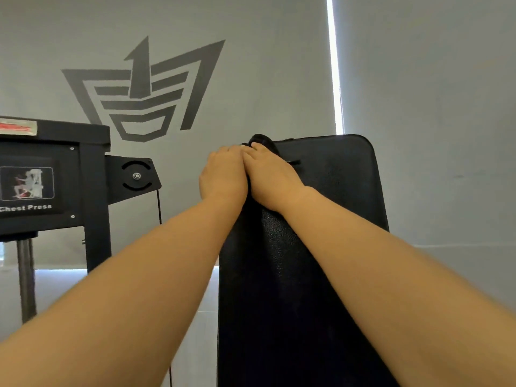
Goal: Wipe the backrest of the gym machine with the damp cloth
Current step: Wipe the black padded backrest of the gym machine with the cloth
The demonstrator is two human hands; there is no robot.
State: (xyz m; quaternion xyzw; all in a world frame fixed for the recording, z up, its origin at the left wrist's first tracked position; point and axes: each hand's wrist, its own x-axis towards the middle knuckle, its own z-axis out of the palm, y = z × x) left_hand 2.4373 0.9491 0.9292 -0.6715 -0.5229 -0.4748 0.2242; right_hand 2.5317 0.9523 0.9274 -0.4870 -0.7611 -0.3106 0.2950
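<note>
The black padded backrest (335, 208) stands upright in the middle right, running down to the bottom edge. A dark cloth (261, 141) is bunched at its top left corner and hard to tell from the pad. My left hand (223, 174) and my right hand (272, 177) lie side by side on that corner, palms down, pressing on the cloth. Most of the cloth is hidden under both hands.
The black machine frame (92, 191) with a "Chest Press" label (26, 188) stands at the left, with a bracket (134, 177) and a thin cable (159, 205) beside it. Behind hangs a grey blind with a dark logo (145, 90). A bright gap (333, 65) splits the blinds.
</note>
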